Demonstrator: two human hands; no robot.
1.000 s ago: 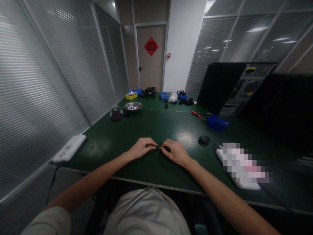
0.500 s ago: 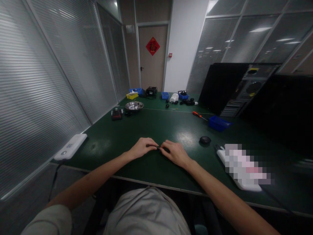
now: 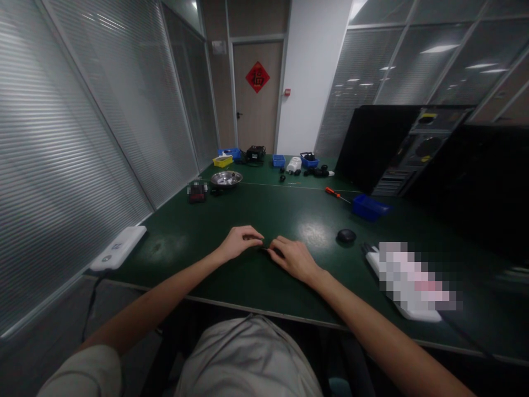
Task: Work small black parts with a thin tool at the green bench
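My left hand (image 3: 243,241) hovers low over the green table, thumb and fingertips nearly meeting in a pinch; anything between them is too small to make out. Close by on the right, my right hand (image 3: 292,256) is closed, its thumb and fingers pinching a tiny dark piece (image 3: 265,247) whose kind I cannot tell. That piece pokes out toward the left fingertips, and a narrow gap separates the two hands. A black rounded object (image 3: 346,236), like a computer mouse, lies to the right of my right hand.
On the right are a blue bin (image 3: 370,208), an orange-handled screwdriver (image 3: 336,195) and a white device (image 3: 407,298), partly blurred. A metal bowl (image 3: 226,179) with small parts stands far left. A white power strip-like box (image 3: 119,248) lies at the left edge.
My left hand has lifted slightly up and left, its fingers more arched and away from the dark piece. My right hand has hardly moved.
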